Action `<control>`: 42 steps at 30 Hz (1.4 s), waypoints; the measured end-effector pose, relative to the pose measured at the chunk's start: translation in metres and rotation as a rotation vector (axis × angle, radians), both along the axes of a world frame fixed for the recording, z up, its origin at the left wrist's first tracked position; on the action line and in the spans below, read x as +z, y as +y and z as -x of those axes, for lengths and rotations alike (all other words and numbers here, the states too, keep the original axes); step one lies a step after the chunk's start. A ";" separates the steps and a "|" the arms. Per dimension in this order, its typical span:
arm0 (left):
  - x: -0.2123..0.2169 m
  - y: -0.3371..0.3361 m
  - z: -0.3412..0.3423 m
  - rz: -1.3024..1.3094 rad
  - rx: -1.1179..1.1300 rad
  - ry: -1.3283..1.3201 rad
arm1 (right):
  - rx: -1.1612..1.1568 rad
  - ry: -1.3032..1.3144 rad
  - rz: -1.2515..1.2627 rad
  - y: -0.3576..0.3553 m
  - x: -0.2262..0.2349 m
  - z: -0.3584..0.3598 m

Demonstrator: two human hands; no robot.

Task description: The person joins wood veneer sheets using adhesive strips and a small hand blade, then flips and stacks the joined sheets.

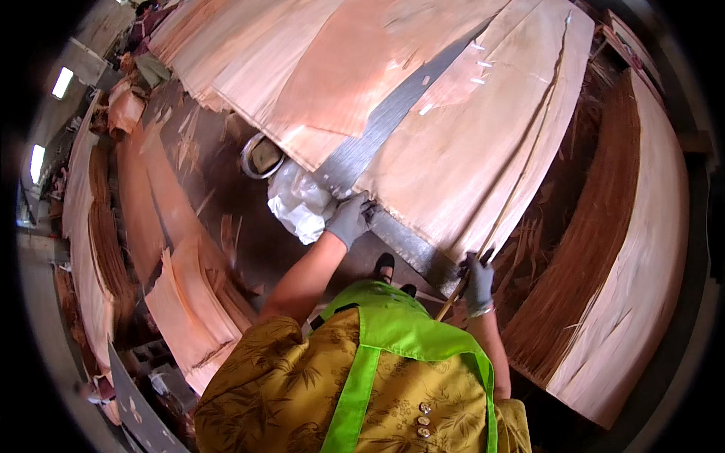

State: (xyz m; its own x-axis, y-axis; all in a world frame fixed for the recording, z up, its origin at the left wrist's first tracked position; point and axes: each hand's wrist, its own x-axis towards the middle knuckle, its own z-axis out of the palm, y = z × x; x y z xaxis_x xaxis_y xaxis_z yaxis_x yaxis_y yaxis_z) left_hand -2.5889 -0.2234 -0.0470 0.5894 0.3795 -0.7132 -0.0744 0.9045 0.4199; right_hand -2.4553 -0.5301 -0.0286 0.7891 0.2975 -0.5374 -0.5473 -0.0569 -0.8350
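Your right hand [478, 285] holds the thin stick [503, 212], right of centre; your left hand [350, 219] is by the veneer [453, 170], upper centre, grip I cannot tell. Veneer seems light, fragile: support edges broadly.

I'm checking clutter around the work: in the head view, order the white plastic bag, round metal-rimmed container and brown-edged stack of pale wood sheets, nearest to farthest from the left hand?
From the grey-gloved left hand:
1. White plastic bag, just left of it.
2. Round metal-rimmed container, past the bag, upper left.
3. Brown-edged stack of pale wood sheets, far right.
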 end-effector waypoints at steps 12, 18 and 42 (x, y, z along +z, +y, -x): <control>0.055 -0.011 -0.067 -1.105 -0.027 0.283 | -0.121 -0.127 0.028 -0.012 -0.019 0.058; 0.121 -0.047 -0.109 -1.560 -0.147 0.281 | -0.018 -0.074 -0.176 -0.009 -0.007 0.069; 0.042 -0.252 -0.174 -2.288 -1.838 -0.010 | 0.722 -0.185 -0.116 0.004 -0.041 0.103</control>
